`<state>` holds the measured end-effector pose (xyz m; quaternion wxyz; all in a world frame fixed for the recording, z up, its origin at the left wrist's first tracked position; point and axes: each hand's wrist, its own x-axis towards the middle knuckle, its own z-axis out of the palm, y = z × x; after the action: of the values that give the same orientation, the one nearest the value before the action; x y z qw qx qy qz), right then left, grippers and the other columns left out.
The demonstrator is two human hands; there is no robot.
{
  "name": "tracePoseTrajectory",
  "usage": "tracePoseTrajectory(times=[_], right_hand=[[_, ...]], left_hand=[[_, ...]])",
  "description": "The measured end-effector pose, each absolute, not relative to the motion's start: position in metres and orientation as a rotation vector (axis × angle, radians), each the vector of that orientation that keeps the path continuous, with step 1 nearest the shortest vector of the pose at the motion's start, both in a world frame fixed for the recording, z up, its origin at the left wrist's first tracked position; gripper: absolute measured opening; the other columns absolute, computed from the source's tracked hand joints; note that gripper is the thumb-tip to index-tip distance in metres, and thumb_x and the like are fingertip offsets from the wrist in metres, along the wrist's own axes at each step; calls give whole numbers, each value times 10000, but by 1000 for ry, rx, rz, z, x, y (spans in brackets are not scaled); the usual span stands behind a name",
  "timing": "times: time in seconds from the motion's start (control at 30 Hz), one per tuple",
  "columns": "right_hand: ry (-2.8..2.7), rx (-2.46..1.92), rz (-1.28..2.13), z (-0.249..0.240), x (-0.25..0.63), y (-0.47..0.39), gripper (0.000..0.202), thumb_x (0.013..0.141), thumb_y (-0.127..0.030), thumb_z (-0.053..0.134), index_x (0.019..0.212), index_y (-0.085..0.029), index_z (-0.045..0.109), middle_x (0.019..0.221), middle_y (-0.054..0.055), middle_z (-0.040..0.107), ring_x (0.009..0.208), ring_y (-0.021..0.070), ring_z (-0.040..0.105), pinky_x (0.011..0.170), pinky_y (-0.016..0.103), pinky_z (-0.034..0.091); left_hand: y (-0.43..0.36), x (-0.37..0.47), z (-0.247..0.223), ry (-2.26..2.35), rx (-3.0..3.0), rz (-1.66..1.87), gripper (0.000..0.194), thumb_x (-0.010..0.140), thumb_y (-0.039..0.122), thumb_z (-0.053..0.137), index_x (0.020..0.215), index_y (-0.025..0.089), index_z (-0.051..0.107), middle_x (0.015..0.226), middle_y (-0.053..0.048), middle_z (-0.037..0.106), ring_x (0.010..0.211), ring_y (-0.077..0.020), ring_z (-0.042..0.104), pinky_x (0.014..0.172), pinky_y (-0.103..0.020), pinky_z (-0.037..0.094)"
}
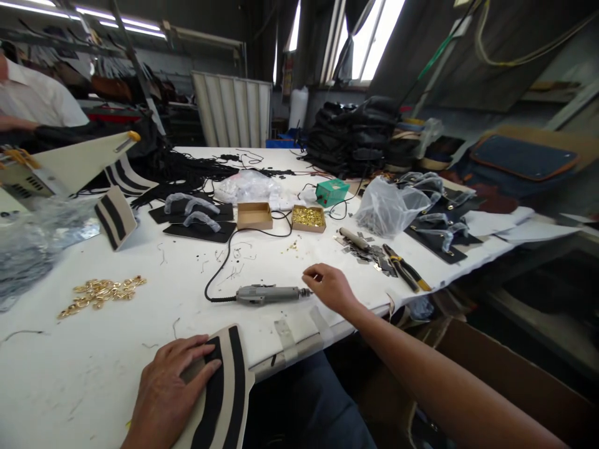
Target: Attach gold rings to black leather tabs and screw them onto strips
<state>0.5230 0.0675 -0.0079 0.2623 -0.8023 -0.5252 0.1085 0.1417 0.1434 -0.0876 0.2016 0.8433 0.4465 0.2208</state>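
My left hand (171,380) lies on a beige panel with black stripes (228,374) at the table's front edge, fingers and thumb spread over its surface. My right hand (330,287) is held at the tip of a grey electric screwdriver (269,294), which lies on its side on the table. Thumb and fingers of that hand are pinched together; anything between them is too small to make out. A small open box of gold-coloured screws or similar fittings (309,217) stands beyond. Gold-coloured metal rings or clasps (105,292) lie in a pile at the left.
Behind are an empty-looking cardboard box (254,216), a green power unit (331,192) and black panels with wrapped handles (201,227). Pliers (406,269) and metal plates (367,252) lie at the right near a plastic bag (390,209). A person (40,93) is at the far left.
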Motion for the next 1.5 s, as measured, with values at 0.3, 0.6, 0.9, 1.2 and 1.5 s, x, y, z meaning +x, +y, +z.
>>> tracePoseTrajectory(times=[0.3,0.6,0.9,1.2,1.5], right_hand=[[-1404,-2401,277,-41,592,110,192,892,-314,702,1011,-246,836,1034,45,801,930,212,707,806,284,481],[-1618,-2472,229,-34,598,122,207,955,-316,625,956,-259,823,1073,40,797,952,210,693,714,272,412],[-1618,-2492,49,-40,589,124,282,994,-359,540,985,-236,793,1100,69,777,953,222,676,714,295,400],[-1555,-2540,155,-48,604,141,299,902,-416,626,1042,-213,796,1032,87,800,892,255,699,674,318,423],[-1540,-2456,117,-52,598,133,258,942,-361,604,1019,-234,815,1121,63,788,984,218,706,806,298,479]], left_hand=[[144,141,-96,1269,2336,680,347,822,657,710,966,363,825,1204,5,792,1188,-351,647,1094,-572,482],[139,145,-89,1227,2346,730,199,846,471,762,1001,350,786,1216,13,775,1206,-324,626,1090,-555,474],[131,150,-66,1294,2283,674,161,855,338,782,1015,342,764,1243,24,764,1238,-313,600,1042,-523,460],[127,149,-54,1303,2216,689,221,836,301,817,1044,312,742,1255,10,761,1240,-286,585,1048,-499,425],[127,147,-60,1286,2246,689,183,864,326,775,1045,334,750,1262,19,756,1251,-301,580,1038,-508,434]])
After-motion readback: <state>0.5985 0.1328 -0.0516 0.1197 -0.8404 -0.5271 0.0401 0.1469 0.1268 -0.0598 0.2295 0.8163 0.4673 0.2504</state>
